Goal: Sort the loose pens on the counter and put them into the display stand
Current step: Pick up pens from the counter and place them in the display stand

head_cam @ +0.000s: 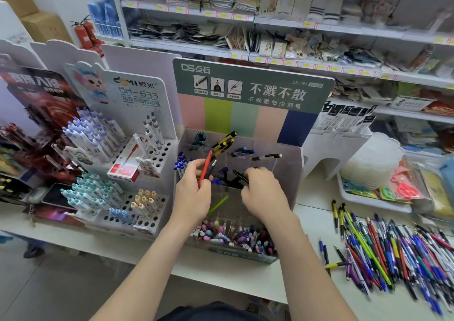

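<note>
A: Pens first. Where do ours sit?

B: Most lie loose in the mixed heap of coloured plastic pens (383,244) on the white counter (312,217), off to our right and well apart from both hands. Their long axes run roughly toward and away from us, slightly fanned.

A: And what do we hold?

B: Our left hand (194,193) has its fingers closed around a slim red pen (205,167) and a dark pen with a silver tip (210,169), both nearly upright, tips leaning up and right over the clear acrylic display stand with the green header card (290,173). Our right hand (264,193) reaches into a middle compartment, fingers curled about a black pen (239,176); we judge it gripped, though the fingertips are hidden.

A: So what does the next move hang on?

B: On the red pen's axis, we think. It already points down toward the compartments just beneath our left hand, so lowering it along its length should seat it. For another pen, the right hand is the nearer to the heap.
</note>
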Action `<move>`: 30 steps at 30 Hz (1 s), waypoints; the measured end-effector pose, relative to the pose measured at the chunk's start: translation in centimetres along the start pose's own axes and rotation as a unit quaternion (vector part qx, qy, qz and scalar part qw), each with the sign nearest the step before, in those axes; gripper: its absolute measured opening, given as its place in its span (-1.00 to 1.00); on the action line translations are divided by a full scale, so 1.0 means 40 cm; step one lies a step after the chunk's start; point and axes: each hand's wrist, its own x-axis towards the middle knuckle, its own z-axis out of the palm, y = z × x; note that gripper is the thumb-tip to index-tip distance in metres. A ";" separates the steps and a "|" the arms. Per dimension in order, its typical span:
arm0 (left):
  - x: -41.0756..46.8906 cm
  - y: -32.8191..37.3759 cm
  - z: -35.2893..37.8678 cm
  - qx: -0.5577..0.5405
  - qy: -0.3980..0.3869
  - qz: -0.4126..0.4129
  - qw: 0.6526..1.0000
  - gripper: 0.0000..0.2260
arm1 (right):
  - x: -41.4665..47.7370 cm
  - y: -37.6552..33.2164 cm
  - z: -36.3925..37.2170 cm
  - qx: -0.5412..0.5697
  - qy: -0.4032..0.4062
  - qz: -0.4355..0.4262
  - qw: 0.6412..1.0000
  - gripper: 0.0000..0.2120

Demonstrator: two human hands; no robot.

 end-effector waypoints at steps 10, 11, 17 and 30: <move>-0.006 -0.019 -0.004 -0.023 -0.022 -0.003 0.999 -0.64 | 0.003 0.016 0.022 0.086 0.117 -0.026 0.989 -0.61; -0.008 -0.020 -0.004 -0.029 -0.023 0.002 0.999 -0.64 | 0.000 0.022 0.032 0.098 0.126 -0.046 0.986 -0.59; -0.022 -0.012 -0.002 -0.058 -0.033 0.048 0.997 -0.69 | 0.002 0.040 0.100 0.081 0.186 -0.149 0.968 -0.65; -0.043 -0.004 -0.006 -0.140 -0.182 0.034 0.973 -0.72 | -0.066 -0.030 0.047 0.486 0.122 0.002 0.866 -0.84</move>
